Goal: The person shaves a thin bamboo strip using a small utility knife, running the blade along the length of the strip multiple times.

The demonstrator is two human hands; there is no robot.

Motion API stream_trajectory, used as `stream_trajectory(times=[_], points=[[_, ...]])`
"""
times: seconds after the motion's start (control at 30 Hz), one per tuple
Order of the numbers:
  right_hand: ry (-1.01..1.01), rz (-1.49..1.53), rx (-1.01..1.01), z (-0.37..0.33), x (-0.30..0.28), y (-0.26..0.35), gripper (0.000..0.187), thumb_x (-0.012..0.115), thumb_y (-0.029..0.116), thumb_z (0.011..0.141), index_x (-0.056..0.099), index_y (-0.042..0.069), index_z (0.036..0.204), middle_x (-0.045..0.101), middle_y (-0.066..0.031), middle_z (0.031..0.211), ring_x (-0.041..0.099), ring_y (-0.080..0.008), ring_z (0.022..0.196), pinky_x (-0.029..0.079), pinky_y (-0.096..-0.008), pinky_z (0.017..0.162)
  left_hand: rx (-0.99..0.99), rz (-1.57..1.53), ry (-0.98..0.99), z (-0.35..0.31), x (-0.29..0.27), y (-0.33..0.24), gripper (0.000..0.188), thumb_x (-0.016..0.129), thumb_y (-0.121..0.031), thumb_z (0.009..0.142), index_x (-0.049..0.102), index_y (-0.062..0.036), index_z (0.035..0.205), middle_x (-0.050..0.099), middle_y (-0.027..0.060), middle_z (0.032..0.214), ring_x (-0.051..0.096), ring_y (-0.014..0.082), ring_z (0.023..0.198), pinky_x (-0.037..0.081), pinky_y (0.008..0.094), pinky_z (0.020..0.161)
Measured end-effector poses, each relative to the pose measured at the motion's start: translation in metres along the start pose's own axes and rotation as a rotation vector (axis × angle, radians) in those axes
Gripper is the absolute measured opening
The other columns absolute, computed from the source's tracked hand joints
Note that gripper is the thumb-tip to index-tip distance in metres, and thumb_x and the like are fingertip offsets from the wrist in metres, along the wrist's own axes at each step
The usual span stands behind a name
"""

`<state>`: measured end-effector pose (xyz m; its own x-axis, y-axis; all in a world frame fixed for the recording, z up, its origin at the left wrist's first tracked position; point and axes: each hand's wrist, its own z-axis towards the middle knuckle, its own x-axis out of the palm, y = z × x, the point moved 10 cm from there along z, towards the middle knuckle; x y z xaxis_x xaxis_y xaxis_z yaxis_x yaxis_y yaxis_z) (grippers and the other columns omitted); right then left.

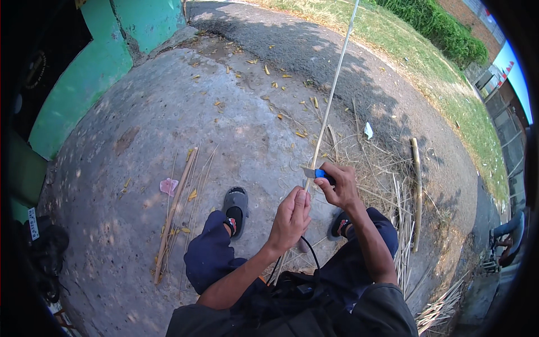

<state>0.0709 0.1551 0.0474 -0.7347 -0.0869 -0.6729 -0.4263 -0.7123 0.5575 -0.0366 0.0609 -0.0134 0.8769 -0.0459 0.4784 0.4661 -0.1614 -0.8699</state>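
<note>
A long, thin, pale strip (335, 81), bamboo or cane by its look, slants up and away from between my knees. My left hand (289, 220) is closed around its near end. In my right hand (343, 188) is a small knife (320, 173) with a blue and dark handle. Its short blade points left and lies against or across the strip, just beyond my left hand. Whether the blade bites into the strip is too small to tell. Below my left hand, a dark cord (314, 255) curves over my lap.
Pale shavings (373, 168) and split strips (401, 224) litter the ground at right, beside a thick pole (416, 194). A brown stick (174, 216) and a pink scrap (168, 186) lie at left. My sandalled foot (236, 210) rests on the concrete. A green wall (90, 84) stands far left.
</note>
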Motion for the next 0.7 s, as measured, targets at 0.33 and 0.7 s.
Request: stream_trajectory(times=[0.33, 0.7], points=[[-0.572, 0.132, 0.285, 0.006, -0.106, -0.097, 0.053, 0.051, 0.044, 0.112, 0.052, 0.001, 0.080, 0.042, 0.0017, 0.065, 0.039, -0.0108, 0.061, 0.030, -0.0323, 0.056, 0.122, 0.163, 0.001, -0.005, -0.006, -0.003, 0.034, 0.036, -0.035, 0.119, 0.045, -0.0106, 0.098, 0.030, -0.0072, 0.066, 0.025, 0.0025, 0.049, 0.025, 0.0227, 0.043], [0.034, 0.073, 0.007, 0.015, 0.007, 0.007, 0.038, 0.068, 0.039, 0.099, 0.060, 0.005, 0.084, 0.048, -0.0101, 0.060, 0.052, -0.0298, 0.052, 0.039, -0.0398, 0.053, 0.109, 0.089, -0.035, -0.003, -0.015, -0.019, 0.034, 0.036, -0.036, 0.118, 0.046, -0.0105, 0.098, 0.029, -0.0068, 0.066, 0.025, 0.0025, 0.049, 0.024, 0.0228, 0.044]])
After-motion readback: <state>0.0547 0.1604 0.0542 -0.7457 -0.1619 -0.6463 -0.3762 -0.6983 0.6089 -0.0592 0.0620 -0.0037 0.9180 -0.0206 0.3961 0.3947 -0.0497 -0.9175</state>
